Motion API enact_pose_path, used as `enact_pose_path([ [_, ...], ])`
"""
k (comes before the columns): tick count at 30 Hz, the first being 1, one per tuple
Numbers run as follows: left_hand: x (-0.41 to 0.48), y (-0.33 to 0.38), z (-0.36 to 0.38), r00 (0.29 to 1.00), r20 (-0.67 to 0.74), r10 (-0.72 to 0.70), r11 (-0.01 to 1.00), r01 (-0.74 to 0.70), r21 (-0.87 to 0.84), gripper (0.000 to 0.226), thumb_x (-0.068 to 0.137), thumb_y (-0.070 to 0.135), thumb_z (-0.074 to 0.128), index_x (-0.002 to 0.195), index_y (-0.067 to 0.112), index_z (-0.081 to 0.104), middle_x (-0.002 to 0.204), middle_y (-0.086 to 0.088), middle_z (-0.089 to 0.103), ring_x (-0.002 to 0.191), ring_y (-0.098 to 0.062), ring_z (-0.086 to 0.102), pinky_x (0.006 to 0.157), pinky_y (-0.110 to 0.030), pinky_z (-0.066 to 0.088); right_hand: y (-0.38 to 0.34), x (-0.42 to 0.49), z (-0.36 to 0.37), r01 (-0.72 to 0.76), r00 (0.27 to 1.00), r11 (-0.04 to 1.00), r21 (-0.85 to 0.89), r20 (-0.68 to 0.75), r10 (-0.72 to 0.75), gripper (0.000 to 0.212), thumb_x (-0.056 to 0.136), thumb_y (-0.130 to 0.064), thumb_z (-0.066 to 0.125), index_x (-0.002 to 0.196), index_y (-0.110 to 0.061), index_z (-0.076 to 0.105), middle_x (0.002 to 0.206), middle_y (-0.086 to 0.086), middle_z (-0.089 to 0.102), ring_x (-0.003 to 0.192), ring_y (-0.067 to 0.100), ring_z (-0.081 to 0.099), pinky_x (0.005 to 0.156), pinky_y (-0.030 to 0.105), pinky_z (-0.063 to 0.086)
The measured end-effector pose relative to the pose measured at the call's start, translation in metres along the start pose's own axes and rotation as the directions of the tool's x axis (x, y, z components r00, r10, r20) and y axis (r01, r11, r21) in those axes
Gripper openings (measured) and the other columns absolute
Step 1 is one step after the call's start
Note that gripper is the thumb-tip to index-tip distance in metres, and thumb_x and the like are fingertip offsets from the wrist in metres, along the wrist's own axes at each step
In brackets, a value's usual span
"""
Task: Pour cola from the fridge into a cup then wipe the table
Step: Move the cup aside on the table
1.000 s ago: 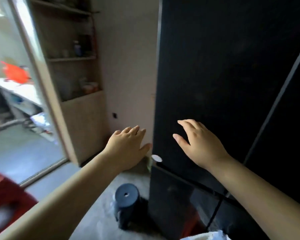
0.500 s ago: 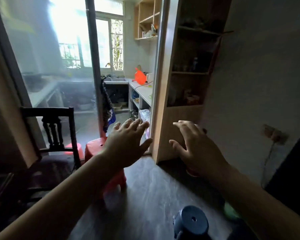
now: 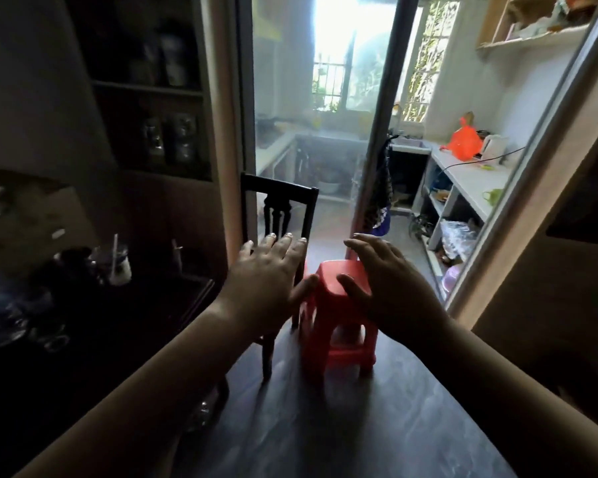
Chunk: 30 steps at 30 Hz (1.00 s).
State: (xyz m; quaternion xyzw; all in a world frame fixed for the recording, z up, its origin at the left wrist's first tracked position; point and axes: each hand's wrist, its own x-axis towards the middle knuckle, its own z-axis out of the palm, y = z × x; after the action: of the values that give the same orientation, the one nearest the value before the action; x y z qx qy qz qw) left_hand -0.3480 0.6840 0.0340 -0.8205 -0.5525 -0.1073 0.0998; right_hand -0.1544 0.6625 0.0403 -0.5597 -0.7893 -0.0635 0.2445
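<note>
My left hand [image 3: 268,274] and my right hand [image 3: 390,281] are both stretched out in front of me, palms down, fingers spread, holding nothing. At the left stands a dark table [image 3: 125,322] with dim, blurred items on it, among them a glass cup [image 3: 118,265] with a straw or spoon in it. Neither the fridge nor any cola is in view.
A red plastic stool [image 3: 339,326] stands on the dark floor straight ahead, under my hands. A dark wooden chair [image 3: 278,208] is beside the table. Beyond is a glass sliding door [image 3: 377,132] to a bright kitchen with a white counter [image 3: 470,181] and an orange bag [image 3: 463,143].
The view has swung left from the black fridge door, past the wooden shelf, to the kitchen doorway and table. Both hands stay out in front, open.
</note>
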Motion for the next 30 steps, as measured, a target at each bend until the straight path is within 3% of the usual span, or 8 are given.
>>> enact_pose_path([
  [3,0.001,-0.034,0.016,0.991,0.046,-0.126,0.992,0.125,0.035,0.082,0.082,0.064,-0.001,0.150,0.023,0.018,0.156,0.000,0.023,0.143,-0.020,0.018,0.113,-0.042,0.015,-0.008,0.042,0.034,0.087,0.995,0.993,0.085,0.051,-0.091,0.057,0.087,-0.042,0.052,0.131,-0.006,0.051,0.133,0.016,0.053,0.123,0.032,0.050,0.098,0.042,0.044],
  [9,0.002,-0.077,0.052,0.920,0.080,-0.383,0.923,0.378,0.065,0.093,0.071,0.063,-0.013,0.151,0.023,0.013,0.157,0.000,0.019,0.145,-0.018,0.013,0.114,-0.040,0.013,-0.019,0.115,0.111,0.325,0.932,0.924,0.202,0.099,-0.349,0.067,0.085,-0.054,0.034,0.134,-0.010,0.048,0.138,0.008,0.050,0.128,0.024,0.045,0.103,0.039,0.041],
  [15,0.006,-0.096,0.082,0.766,0.085,-0.637,0.771,0.630,0.094,0.081,0.081,0.061,-0.004,0.151,0.023,0.010,0.158,0.002,0.014,0.145,-0.016,0.009,0.116,-0.038,0.009,-0.022,0.180,0.162,0.503,0.826,0.811,0.298,0.112,-0.553,0.055,0.089,-0.043,0.055,0.134,-0.010,0.049,0.138,0.007,0.050,0.129,0.024,0.045,0.103,0.035,0.038],
  [21,-0.007,-0.099,0.112,0.596,0.113,-0.795,0.606,0.786,0.120,0.080,0.081,0.061,-0.003,0.151,0.023,0.008,0.159,0.002,0.013,0.146,-0.016,0.006,0.116,-0.037,0.008,-0.032,0.219,0.219,0.586,0.706,0.701,0.407,0.169,-0.688,0.060,0.090,-0.046,0.045,0.137,-0.010,0.044,0.141,0.006,0.047,0.132,0.024,0.041,0.106,0.036,0.037],
  [23,-0.018,-0.104,0.121,0.539,0.114,-0.835,0.550,0.822,0.144,0.080,0.082,0.061,-0.001,0.151,0.022,0.013,0.158,0.000,0.018,0.145,-0.018,0.011,0.116,-0.038,0.011,-0.042,0.223,0.240,0.609,0.656,0.665,0.432,0.196,-0.728,0.059,0.091,-0.045,0.047,0.139,-0.011,0.042,0.143,0.007,0.045,0.134,0.024,0.039,0.108,0.036,0.035],
  [27,-0.038,-0.129,0.139,0.468,0.066,-0.882,0.471,0.861,0.190,0.067,0.088,0.054,0.027,0.140,0.014,0.045,0.140,-0.007,0.050,0.131,-0.025,0.044,0.103,-0.044,0.038,-0.071,0.231,0.278,0.619,0.588,0.613,0.491,0.228,-0.776,0.058,0.092,-0.042,0.051,0.140,-0.012,0.040,0.145,0.006,0.042,0.136,0.022,0.035,0.110,0.035,0.033],
  [30,-0.054,-0.155,0.165,0.449,0.044,-0.892,0.449,0.873,0.193,0.064,0.089,0.051,0.033,0.138,0.012,0.046,0.138,-0.009,0.052,0.129,-0.027,0.047,0.101,-0.045,0.040,-0.094,0.235,0.311,0.635,0.536,0.585,0.505,0.256,-0.804,0.057,0.093,-0.041,0.051,0.141,-0.011,0.040,0.145,0.006,0.042,0.136,0.022,0.035,0.110,0.033,0.030],
])
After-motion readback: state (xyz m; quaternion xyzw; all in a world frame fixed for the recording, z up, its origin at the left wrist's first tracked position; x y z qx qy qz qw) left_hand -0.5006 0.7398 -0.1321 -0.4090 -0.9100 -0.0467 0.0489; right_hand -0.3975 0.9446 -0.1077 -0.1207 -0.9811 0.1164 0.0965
